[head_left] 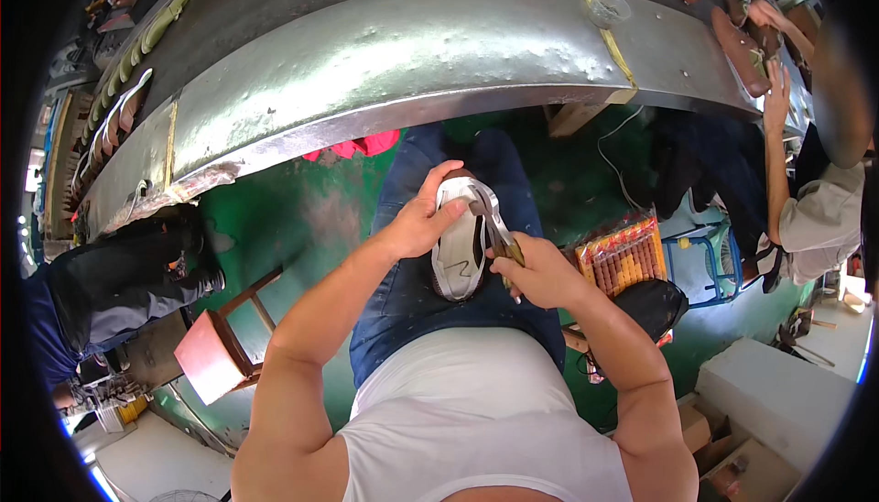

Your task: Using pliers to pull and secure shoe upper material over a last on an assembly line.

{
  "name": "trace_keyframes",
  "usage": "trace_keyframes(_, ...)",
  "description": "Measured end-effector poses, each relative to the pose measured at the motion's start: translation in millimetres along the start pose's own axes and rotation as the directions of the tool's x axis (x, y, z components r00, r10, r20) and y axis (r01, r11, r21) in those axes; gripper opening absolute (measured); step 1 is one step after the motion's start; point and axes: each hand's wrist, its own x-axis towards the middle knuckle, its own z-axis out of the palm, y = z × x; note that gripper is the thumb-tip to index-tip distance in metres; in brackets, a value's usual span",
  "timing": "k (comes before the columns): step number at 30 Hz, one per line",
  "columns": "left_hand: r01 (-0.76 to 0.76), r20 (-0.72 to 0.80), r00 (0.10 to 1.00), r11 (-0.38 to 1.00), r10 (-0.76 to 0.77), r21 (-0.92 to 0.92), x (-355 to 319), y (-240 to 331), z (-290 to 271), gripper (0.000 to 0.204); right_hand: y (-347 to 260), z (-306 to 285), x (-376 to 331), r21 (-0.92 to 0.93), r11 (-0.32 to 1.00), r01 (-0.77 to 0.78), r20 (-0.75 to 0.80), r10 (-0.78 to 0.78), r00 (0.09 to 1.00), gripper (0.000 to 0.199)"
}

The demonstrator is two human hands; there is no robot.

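Note:
A shoe upper lies across my lap with its pale underside up and a brown edge showing around it. My left hand is closed on the toe end, its thumb pressed onto the white folded margin. My right hand grips the handles of metal pliers. The pliers slant across the right side of the shoe, their jaws at the margin near the toe, close to my left thumb. Whether the jaws pinch any material is too small to tell.
A metal-edged bench curves ahead, with a clear plastic cup and several shoe parts. At right, another person's hands touch a brown shoe. A pink stool stands left; a beaded seat and black bag sit right.

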Motion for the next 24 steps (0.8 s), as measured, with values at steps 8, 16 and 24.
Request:
trace_keyframes(8,0.128,0.119,0.986,0.988,-0.117,-0.084,9.5,-3.4,-7.4,0.061,7.0,-17.7,8.8,0.502,0.859,-0.1,0.164,0.02,0.986,0.026)
trace_keyframes(16,0.042,0.016,0.999,0.997,-0.041,-0.071,13.1,-4.9,-0.4,0.052,-6.2,-35.4,15.1,0.332,0.942,-0.034,0.186,-0.03,0.982,0.025)
trace_keyframes(24,0.08,-0.047,0.996,0.994,-0.076,0.072,17.3,0.6,2.8,0.046,14.3,-21.8,22.5,0.528,0.847,-0.059,0.143,-0.021,0.989,0.032)
